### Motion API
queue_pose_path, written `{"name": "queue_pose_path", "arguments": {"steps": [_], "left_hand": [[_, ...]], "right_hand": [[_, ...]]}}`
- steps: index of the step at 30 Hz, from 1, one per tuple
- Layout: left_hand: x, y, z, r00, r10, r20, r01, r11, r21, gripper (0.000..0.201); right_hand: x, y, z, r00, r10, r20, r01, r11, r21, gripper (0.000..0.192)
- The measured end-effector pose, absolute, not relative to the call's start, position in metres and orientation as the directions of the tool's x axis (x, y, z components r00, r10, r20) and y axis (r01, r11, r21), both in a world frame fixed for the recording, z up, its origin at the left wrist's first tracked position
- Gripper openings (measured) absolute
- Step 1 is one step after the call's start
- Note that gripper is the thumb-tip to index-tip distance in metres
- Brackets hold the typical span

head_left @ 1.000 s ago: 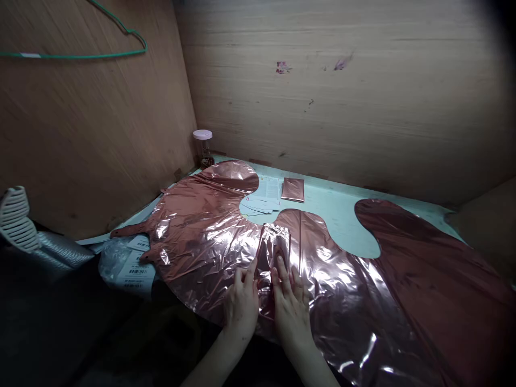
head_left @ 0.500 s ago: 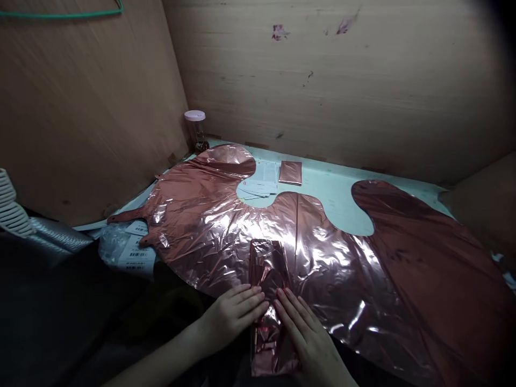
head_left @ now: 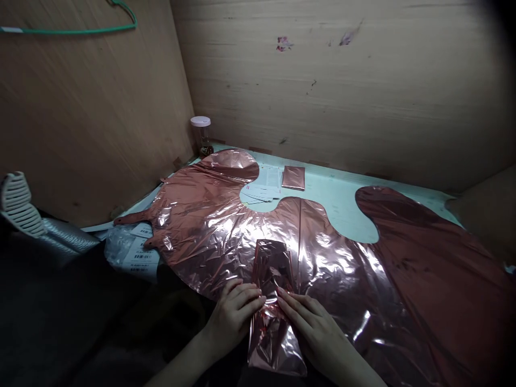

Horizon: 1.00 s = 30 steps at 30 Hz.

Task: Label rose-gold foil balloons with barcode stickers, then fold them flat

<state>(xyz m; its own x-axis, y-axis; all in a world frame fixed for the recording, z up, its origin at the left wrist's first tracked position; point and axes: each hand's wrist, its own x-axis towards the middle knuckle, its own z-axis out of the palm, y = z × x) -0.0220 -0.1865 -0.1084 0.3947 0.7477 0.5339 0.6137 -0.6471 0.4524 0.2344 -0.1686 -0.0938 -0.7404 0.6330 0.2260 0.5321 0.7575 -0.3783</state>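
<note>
Head view shows your two hands at the near edge of the table, both flat and open, fingers pressed down on a folded strip (head_left: 271, 301) of rose-gold foil. Your left hand (head_left: 236, 314) holds the strip from its left side and your right hand (head_left: 318, 333) from its right; the fingertips almost meet over the middle. The strip lies on top of the big foil balloon (head_left: 226, 226), and its near end hangs over the table edge. To make the crease well, I think you should keep the palms low and slide outward from the middle, so no air stays inside. Farther, a small folded foil packet (head_left: 293, 177) lies beside some paper cards (head_left: 264, 191) on the table (head_left: 338, 204), and a jar (head_left: 201, 134) stands in the corner.
</note>
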Motion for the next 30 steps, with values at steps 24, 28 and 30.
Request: {"name": "queue_pose_path", "arguments": {"steps": [24,28,30], "left_hand": [[0.025,-0.123,-0.101,-0.19,0.962,0.198,0.911,0.098,0.4,0.023],[0.025,-0.121,-0.098,-0.09,0.988,0.125,0.954,0.049,0.297,0.031],[0.023,-0.121,-0.097,0.001,0.995,0.101,0.971,-0.025,0.237,0.047]], "right_hand": [[0.15,-0.097,-0.113,-0.432,0.877,0.212,0.865,0.469,-0.178,0.053],[0.148,-0.097,-0.118,-0.409,0.885,0.221,0.885,0.444,-0.14,0.057],[0.145,-0.1,-0.116,-0.413,0.881,0.233,0.885,0.448,-0.126,0.06]]}}
